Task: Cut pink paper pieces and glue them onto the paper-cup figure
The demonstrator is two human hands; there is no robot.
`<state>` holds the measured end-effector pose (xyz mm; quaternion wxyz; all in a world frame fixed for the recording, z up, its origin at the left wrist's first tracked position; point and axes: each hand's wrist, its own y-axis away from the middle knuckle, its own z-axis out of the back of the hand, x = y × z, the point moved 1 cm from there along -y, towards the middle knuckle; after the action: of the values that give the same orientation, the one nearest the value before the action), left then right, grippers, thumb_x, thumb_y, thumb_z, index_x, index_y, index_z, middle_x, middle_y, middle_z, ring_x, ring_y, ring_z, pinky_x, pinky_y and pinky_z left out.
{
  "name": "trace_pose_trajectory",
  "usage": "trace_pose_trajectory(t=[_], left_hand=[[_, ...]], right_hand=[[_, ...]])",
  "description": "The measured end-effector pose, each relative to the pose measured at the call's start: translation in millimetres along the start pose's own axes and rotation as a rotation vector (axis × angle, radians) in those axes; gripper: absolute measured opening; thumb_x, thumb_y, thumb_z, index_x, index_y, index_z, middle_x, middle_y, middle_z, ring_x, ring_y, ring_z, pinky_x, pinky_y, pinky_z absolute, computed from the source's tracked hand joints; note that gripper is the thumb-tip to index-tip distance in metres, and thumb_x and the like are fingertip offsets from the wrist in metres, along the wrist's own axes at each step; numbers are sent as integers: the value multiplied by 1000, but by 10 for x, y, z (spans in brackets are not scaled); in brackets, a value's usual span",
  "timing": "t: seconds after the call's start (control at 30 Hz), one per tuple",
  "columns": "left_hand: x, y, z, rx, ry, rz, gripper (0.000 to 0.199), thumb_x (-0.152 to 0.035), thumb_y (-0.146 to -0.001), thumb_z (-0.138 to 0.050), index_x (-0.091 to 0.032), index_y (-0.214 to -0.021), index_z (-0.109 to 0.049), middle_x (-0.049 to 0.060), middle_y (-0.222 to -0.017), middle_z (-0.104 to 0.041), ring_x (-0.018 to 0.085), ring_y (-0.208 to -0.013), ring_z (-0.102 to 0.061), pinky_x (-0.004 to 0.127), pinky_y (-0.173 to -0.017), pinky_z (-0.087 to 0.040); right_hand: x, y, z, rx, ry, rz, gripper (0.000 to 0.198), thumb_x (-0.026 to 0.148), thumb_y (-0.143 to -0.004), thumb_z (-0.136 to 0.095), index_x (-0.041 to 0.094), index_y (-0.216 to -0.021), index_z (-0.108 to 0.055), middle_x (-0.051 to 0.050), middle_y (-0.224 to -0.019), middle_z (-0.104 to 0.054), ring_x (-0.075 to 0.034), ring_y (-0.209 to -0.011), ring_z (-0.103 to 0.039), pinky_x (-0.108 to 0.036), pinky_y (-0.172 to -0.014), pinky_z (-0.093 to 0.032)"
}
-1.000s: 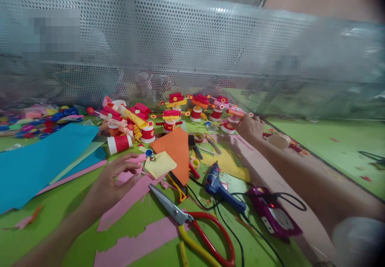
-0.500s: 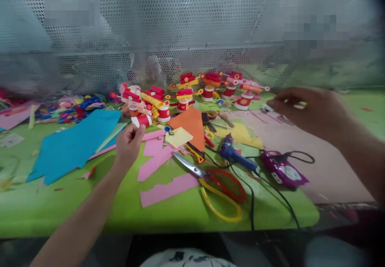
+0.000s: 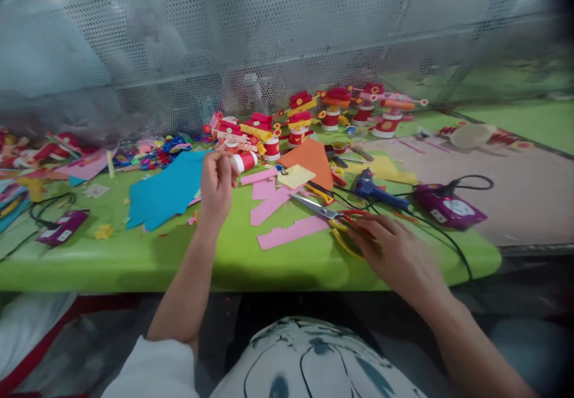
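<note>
My left hand (image 3: 217, 186) is closed above the table's left middle, and a small red and white paper cup (image 3: 246, 162) shows at its fingertips. The fingers partly hide the cup's near end. On the right, my right hand (image 3: 394, 254) has its fingers curled onto the red and yellow handles of a pair of scissors (image 3: 316, 208). The blades are closed and point away to the left. Pink paper strips (image 3: 291, 233) lie beside the blades. Behind the cup stand several red, yellow and pink paper figures (image 3: 297, 132) on red and white cup bases.
A blue glue gun (image 3: 379, 190) with a black cable lies near a purple power box (image 3: 448, 207). Blue paper (image 3: 165, 189), orange paper (image 3: 311, 159) and a pale yellow sheet (image 3: 295, 176) cover the green table (image 3: 233, 254). Another purple box (image 3: 63, 227) sits left. Perforated metal rises behind.
My right hand has come down and left from the table's right side onto the scissors handles. My left hand stays by the cup, its wrist more upright. The view has shifted left and down.
</note>
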<state>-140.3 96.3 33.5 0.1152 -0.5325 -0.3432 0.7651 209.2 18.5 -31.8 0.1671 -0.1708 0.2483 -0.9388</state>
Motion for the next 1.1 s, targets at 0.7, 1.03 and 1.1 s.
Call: trace_pose_trajectory(t=[0.7,1.03,1.1], left_hand=[[195,425,553,336,-755,0,24,-30,-106,-54,-21,-123,-67,16,-157,-52,27,-117,-73,44,-98,-60],[305,-471,-183,781,-775,-56,36,-31,-103,-58,-15,-133,-70,15,-151,-62,32,-133,-64,43,-108,-53],[388,-456,-230,796,-712,-61,38,-33,-102,-59,-15,-135,-69,15,-147,-65,31,-129,-65,42,-106,-52]], right_hand=[[-342,12,-327,-67,-99,141,25,49,-101,-55,34,-102,-74,-8,-118,-78,-34,-91,-79,-54,-72,-63],[-393,68,-359,-75,-91,162,24,45,-104,-55,29,-105,-74,-9,-120,-76,-31,-94,-77,-50,-76,-61],[-414,94,-371,-58,-118,127,20,45,-101,-58,33,-106,-74,-7,-121,-76,-31,-95,-77,-51,-77,-61]])
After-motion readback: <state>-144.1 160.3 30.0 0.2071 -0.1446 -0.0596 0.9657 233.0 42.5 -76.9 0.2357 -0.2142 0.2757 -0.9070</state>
